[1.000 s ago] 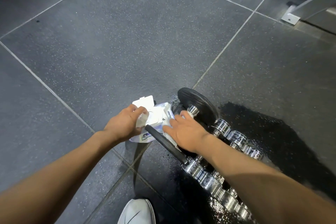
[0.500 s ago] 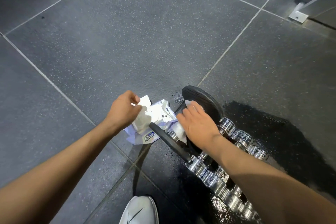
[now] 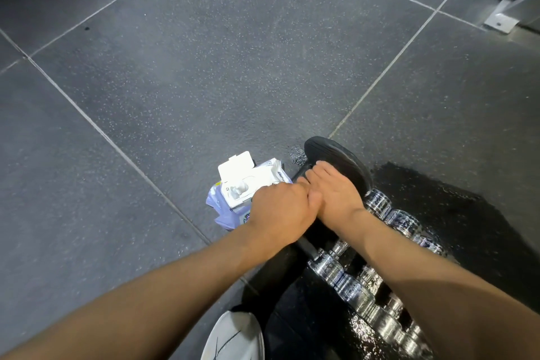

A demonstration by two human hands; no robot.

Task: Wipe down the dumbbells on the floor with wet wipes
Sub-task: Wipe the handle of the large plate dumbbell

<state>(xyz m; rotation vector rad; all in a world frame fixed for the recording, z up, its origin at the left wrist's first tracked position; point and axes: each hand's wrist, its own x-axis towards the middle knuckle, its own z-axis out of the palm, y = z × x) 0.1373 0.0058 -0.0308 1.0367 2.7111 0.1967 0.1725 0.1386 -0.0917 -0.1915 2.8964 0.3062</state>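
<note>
A dumbbell with black plates [image 3: 339, 155] and a chrome bar [image 3: 377, 202] lies on the dark floor, with more chrome dumbbell parts [image 3: 344, 280] behind it toward me. My right hand [image 3: 336, 193] presses down between the plates, fingers curled against the far plate. Closed in a fist, my left hand [image 3: 280, 210] touches the right hand's thumb side. Any wipe in either hand is hidden now. The white wet wipe pack [image 3: 248, 184] lies just left of the dumbbell, its lid flipped open.
Wet, glossy floor [image 3: 438, 213] surrounds the dumbbells on the right. A white shoe [image 3: 233, 339] is at the bottom edge. A metal bracket [image 3: 499, 20] stands at the far right. Grey speckled floor tiles [image 3: 204, 67] stretch ahead and left.
My left hand pulled a white wipe from the pack, then moved right until it touches my right hand over the dumbbell. The right hand stayed on the dumbbell.
</note>
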